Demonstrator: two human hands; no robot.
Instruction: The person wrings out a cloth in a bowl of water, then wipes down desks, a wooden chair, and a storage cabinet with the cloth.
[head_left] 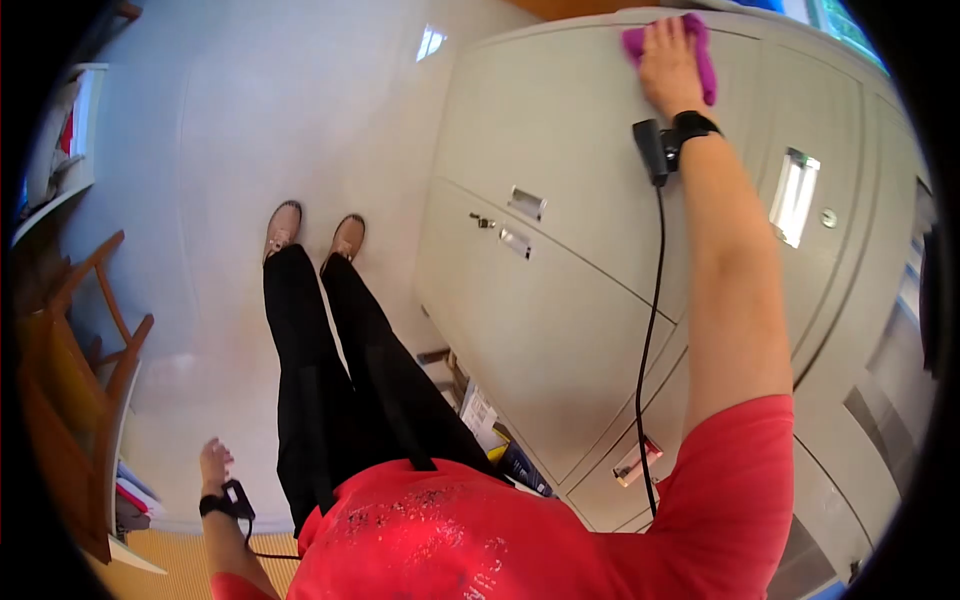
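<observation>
My right hand [669,68] presses a purple cloth [697,45] against the upper part of a pale grey cabinet [560,120], near its top edge. The cloth shows around and beyond the fingers. A black strap and a small device with a black cable sit on the right wrist. Low at the left, my left hand [215,464] hangs beside my body over the floor, its fingers slightly apart and nothing in them. Another black strap with a device and cable is on the left wrist.
Metal handles [527,203] and keys [482,220] stick out from the cabinet doors. A wooden chair [105,290] and a shelf [85,130] stand at the left. Boxes and papers [482,412] lie beside the cabinet's lower edge. My feet are on the pale floor [230,120].
</observation>
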